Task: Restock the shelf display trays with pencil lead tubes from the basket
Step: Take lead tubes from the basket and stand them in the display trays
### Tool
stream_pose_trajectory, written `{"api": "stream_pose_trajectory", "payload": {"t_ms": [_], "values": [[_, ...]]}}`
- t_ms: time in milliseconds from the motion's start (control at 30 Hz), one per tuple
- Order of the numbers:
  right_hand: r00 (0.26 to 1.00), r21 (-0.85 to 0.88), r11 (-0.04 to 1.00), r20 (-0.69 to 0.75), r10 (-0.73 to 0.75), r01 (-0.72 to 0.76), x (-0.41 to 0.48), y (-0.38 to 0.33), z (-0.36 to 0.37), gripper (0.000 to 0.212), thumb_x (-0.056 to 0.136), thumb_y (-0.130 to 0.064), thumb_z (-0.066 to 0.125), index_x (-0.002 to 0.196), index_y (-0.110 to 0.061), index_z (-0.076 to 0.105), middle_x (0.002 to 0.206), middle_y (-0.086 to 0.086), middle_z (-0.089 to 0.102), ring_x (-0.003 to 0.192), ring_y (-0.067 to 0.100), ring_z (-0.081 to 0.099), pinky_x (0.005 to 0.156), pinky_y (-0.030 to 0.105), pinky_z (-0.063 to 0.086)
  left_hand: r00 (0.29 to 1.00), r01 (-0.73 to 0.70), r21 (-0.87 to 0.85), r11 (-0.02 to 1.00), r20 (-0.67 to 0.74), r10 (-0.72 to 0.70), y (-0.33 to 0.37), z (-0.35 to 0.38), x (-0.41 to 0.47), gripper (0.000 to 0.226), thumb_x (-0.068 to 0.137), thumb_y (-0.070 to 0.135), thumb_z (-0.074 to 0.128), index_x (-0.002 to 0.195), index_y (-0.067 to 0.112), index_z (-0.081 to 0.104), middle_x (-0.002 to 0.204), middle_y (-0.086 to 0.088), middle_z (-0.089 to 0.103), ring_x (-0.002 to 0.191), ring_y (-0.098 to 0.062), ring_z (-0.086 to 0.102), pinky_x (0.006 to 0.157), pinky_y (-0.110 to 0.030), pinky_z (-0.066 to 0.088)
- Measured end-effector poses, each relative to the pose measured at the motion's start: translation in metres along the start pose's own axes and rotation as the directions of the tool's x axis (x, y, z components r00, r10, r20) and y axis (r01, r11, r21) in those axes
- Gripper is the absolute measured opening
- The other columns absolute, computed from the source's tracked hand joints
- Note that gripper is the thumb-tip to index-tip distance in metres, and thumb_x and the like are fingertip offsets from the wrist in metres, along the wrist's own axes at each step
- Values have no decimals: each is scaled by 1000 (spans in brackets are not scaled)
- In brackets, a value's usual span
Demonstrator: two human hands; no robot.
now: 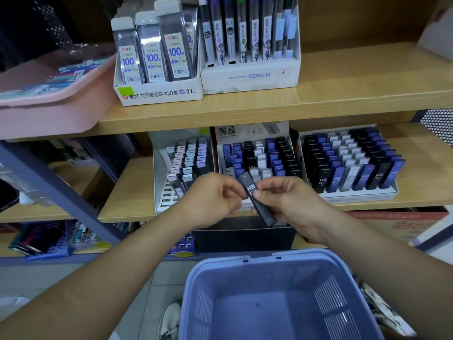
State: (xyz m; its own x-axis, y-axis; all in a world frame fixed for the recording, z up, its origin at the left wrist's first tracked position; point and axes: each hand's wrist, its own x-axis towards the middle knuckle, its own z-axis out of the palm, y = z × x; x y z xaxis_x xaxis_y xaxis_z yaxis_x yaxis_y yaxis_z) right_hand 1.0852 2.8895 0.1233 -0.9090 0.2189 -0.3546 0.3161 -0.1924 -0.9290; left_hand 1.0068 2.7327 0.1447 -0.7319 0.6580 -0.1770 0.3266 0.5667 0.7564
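From the head camera, the right hand (289, 200) pinches a black lead tube (263, 209), tilted in front of the middle tray (247, 132) and above the blue basket (245, 260), while the left hand (213, 197) curls at the tube's top end, its grip unclear.

You get a single view, from the wide-angle camera on your head. It faces forward and tilts down, square on to the shelves (343, 94), whose edges bow toward the borders. It sits close: your forearms (122, 261) run in from both lower corners, the left hand (213, 200) and right hand (289, 200) meet near centre, and the basket (259, 260) lies right beneath, cut by the bottom edge.
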Motion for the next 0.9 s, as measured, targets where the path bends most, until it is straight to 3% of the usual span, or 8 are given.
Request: {"api": "stream_pose_trajectory", "payload": {"t_ms": [167,300,433,467,533,600,767,900], "values": [[997,-99,992,16,-72,73,-1,1,-2,11,86,0,69,96,-5,69,80,9,70,62,14,69,51,18,50,992,99,-485,869,-19,-124,6,-9,3,17,91,5,60,107,9,64,84,-10,69,65,-17,68,65,-26,59],[995,-129,987,24,-96,99,2,5,-5,15,79,-3,76,92,-11,72,84,6,71,72,11,66,62,16,49,997,68,-446,893,4,-74,6,-6,8,12,86,6,66,98,6,69,77,-11,72,66,-15,69,64,-21,58],[994,-263,962,93,-48,71,4,-5,-19,22,83,-3,73,98,-19,71,83,-2,70,77,11,66,74,25,53,989,14,-398,917,-130,-72,9,-8,14,13,85,2,65,97,5,69,76,-11,71,62,-14,69,63,-20,58],[993,-443,892,108,-43,87,4,-8,-26,21,86,-5,72,100,-21,70,85,-3,68,79,12,66,77,27,52,982,0,-356,934,-178,-67,9,-11,15,13,86,1,65,96,6,69,78,-12,70,61,-12,68,62,-19,57],[990,-801,583,118,-71,138,7,-11,-40,17,91,-15,68,106,-22,68,92,-5,65,85,12,62,79,24,47,956,-30,-246,969,-291,-44,5,-18,17,15,87,2,63,99,9,70,82,-9,70,61,-10,67,63,-17,56],[990,-925,357,95,-103,126,9,-9,-53,18,93,-21,62,111,-21,68,104,-2,65,94,14,59,80,21,42,917,-71,-169,983,-398,-3,-1,-24,20,17,89,4,62,102,12,70,81,-1,70,68,-12,69,68,-18,57],[998,-967,249,32,-54,44,15,3,-70,34,95,-27,58,128,-23,57,124,1,57,103,15,50,81,21,34,851,-132,-138,982,-523,41,-11,-23,33,23,92,5,58,114,6,67,84,6,68,78,-11,68,79,-21,56],[999,-963,268,18,-50,31,20,12,-72,42,95,-26,59,136,-22,50,135,3,53,121,20,49,89,23,36,825,-182,-122,976,-559,84,-11,-19,43,22,92,9,60,112,8,68,89,2,70,81,-11,70,85,-30,55]]}}
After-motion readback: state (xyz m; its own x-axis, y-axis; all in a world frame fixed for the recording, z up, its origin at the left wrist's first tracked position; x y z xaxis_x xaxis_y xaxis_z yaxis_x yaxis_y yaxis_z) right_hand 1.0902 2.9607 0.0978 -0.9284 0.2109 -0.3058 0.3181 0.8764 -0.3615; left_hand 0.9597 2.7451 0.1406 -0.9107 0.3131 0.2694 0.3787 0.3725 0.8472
